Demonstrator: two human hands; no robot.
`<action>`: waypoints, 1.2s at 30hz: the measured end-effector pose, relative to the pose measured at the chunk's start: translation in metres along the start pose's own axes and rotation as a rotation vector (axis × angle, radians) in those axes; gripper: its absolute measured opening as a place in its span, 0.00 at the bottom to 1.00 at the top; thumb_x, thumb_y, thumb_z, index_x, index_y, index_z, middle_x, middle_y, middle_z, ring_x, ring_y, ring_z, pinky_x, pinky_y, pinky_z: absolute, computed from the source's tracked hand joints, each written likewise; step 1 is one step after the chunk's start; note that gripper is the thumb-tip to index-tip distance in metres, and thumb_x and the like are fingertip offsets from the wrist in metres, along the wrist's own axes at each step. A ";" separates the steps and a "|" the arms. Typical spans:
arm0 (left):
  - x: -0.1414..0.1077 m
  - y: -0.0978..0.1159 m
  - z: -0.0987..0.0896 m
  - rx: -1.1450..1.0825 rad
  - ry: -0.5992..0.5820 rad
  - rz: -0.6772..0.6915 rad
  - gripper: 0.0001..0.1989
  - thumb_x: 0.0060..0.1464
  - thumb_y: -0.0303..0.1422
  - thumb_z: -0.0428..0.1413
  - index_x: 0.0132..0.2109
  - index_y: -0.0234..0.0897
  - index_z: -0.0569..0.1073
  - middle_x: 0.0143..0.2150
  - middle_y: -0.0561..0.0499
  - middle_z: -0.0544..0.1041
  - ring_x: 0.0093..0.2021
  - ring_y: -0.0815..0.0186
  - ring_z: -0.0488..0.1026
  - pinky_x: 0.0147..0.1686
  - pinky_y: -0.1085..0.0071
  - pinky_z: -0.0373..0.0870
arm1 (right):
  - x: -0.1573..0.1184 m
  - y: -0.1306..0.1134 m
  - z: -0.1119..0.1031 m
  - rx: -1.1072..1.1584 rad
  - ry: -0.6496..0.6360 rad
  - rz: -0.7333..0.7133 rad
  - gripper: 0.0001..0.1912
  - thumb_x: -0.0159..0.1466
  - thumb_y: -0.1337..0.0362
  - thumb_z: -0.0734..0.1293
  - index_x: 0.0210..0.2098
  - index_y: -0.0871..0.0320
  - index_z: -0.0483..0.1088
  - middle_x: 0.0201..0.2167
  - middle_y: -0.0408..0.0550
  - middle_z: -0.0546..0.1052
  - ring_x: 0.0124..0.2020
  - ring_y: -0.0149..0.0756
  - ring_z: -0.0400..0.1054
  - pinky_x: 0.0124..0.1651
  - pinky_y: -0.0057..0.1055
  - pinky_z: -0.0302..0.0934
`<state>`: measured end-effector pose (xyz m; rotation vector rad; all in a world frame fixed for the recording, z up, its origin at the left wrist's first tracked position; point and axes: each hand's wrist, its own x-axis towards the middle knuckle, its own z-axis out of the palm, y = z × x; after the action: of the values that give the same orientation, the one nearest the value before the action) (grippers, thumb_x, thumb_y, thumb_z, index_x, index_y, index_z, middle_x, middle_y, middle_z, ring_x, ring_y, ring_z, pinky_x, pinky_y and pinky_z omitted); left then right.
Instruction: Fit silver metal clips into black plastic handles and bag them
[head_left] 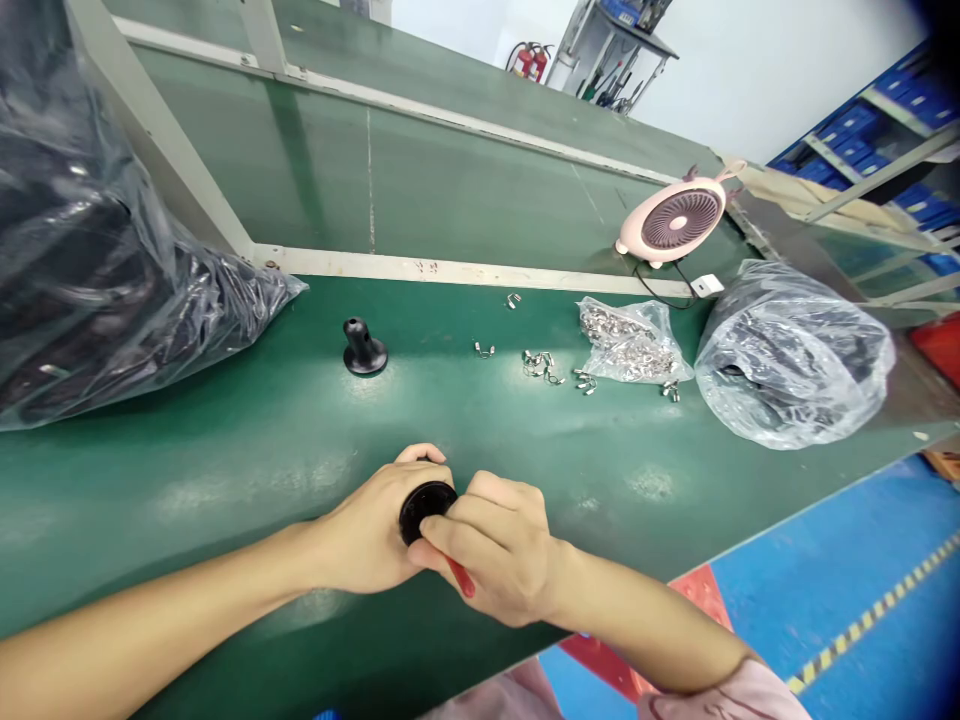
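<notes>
Gripping black round-based part (425,510) above green bench (187,490): flat face tilted up toward the head camera, long axis hidden by the fingers.
Left hand (367,525) is closed around the part; right hand (495,550) is closed on a red stick (462,577), held against the part's rim. A 2nd black part (365,349) is seen upright beyond, left of loose metal clips (537,363) and a clear bag of clips (630,345).

The right hand (495,550) hides most of a red item (461,578), perhaps a tool handle, and part of the black disc (424,510).
</notes>
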<state>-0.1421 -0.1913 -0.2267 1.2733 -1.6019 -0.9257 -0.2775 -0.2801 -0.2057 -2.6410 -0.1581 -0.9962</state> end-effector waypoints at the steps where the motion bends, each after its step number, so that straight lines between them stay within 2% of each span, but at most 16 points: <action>1: 0.000 0.000 0.000 0.013 0.005 0.000 0.09 0.46 0.27 0.49 0.27 0.39 0.53 0.24 0.60 0.52 0.22 0.73 0.49 0.53 0.60 0.57 | 0.000 -0.001 0.000 -0.006 0.006 0.001 0.07 0.61 0.66 0.65 0.29 0.62 0.69 0.18 0.43 0.67 0.22 0.30 0.52 0.21 0.28 0.49; 6: -0.001 0.001 0.002 0.093 0.050 0.046 0.10 0.48 0.29 0.50 0.26 0.38 0.53 0.23 0.60 0.53 0.22 0.73 0.51 0.50 0.60 0.58 | -0.001 -0.002 -0.003 -0.025 0.013 0.018 0.06 0.61 0.65 0.65 0.29 0.61 0.70 0.19 0.43 0.68 0.22 0.29 0.53 0.22 0.28 0.51; 9: 0.000 0.002 0.005 0.177 0.103 0.092 0.09 0.49 0.27 0.49 0.27 0.38 0.54 0.24 0.60 0.55 0.23 0.73 0.54 0.49 0.61 0.57 | 0.002 -0.003 -0.005 -0.055 0.025 0.081 0.07 0.62 0.65 0.65 0.28 0.61 0.69 0.18 0.42 0.67 0.21 0.29 0.52 0.22 0.28 0.50; 12: 0.000 0.003 0.009 0.276 0.169 0.074 0.08 0.49 0.25 0.49 0.28 0.39 0.55 0.24 0.60 0.57 0.24 0.72 0.57 0.49 0.59 0.57 | 0.003 -0.006 -0.007 -0.103 0.034 0.134 0.08 0.62 0.65 0.65 0.27 0.60 0.69 0.17 0.41 0.67 0.21 0.29 0.52 0.23 0.28 0.51; 16: -0.001 0.006 0.013 0.341 0.236 0.053 0.08 0.47 0.23 0.47 0.29 0.39 0.56 0.23 0.60 0.57 0.24 0.71 0.56 0.49 0.58 0.56 | 0.002 -0.008 -0.007 -0.120 0.053 0.127 0.08 0.62 0.65 0.65 0.27 0.60 0.68 0.17 0.41 0.68 0.20 0.28 0.54 0.23 0.28 0.52; 24: 0.006 0.012 0.000 0.174 0.240 0.040 0.08 0.51 0.26 0.49 0.29 0.39 0.57 0.24 0.59 0.60 0.26 0.70 0.57 0.42 0.65 0.60 | 0.007 -0.004 -0.015 -0.101 0.119 0.029 0.05 0.62 0.66 0.65 0.31 0.61 0.69 0.19 0.42 0.71 0.21 0.28 0.61 0.23 0.28 0.55; 28: 0.010 0.010 -0.004 0.170 0.247 -0.004 0.10 0.52 0.27 0.52 0.29 0.39 0.57 0.24 0.59 0.59 0.26 0.71 0.56 0.44 0.65 0.59 | 0.009 -0.005 -0.029 -0.110 0.118 -0.007 0.04 0.62 0.68 0.63 0.32 0.59 0.69 0.20 0.40 0.72 0.21 0.26 0.62 0.23 0.27 0.56; 31: 0.009 0.007 -0.004 0.173 0.239 -0.016 0.10 0.53 0.28 0.54 0.29 0.39 0.58 0.25 0.60 0.59 0.26 0.71 0.55 0.47 0.65 0.58 | 0.008 -0.004 -0.036 -0.010 0.128 0.000 0.04 0.62 0.68 0.63 0.32 0.61 0.69 0.20 0.42 0.71 0.21 0.27 0.63 0.23 0.27 0.57; 33: 0.008 0.004 -0.004 0.145 0.247 -0.028 0.11 0.54 0.30 0.54 0.28 0.38 0.58 0.25 0.59 0.58 0.27 0.71 0.54 0.46 0.64 0.57 | 0.006 0.000 -0.037 0.153 0.196 0.035 0.07 0.63 0.68 0.61 0.32 0.62 0.69 0.20 0.43 0.71 0.21 0.26 0.64 0.23 0.27 0.57; 36: 0.007 0.001 -0.006 -0.057 0.242 -0.142 0.11 0.54 0.34 0.55 0.29 0.38 0.60 0.27 0.56 0.60 0.30 0.68 0.58 0.37 0.68 0.59 | 0.004 0.014 -0.035 0.401 0.486 0.213 0.12 0.66 0.68 0.57 0.30 0.61 0.69 0.18 0.42 0.67 0.20 0.25 0.61 0.24 0.27 0.56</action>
<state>-0.1371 -0.1981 -0.2227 1.4149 -1.3027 -0.8611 -0.2936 -0.3050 -0.1814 -1.9515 0.0334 -1.3336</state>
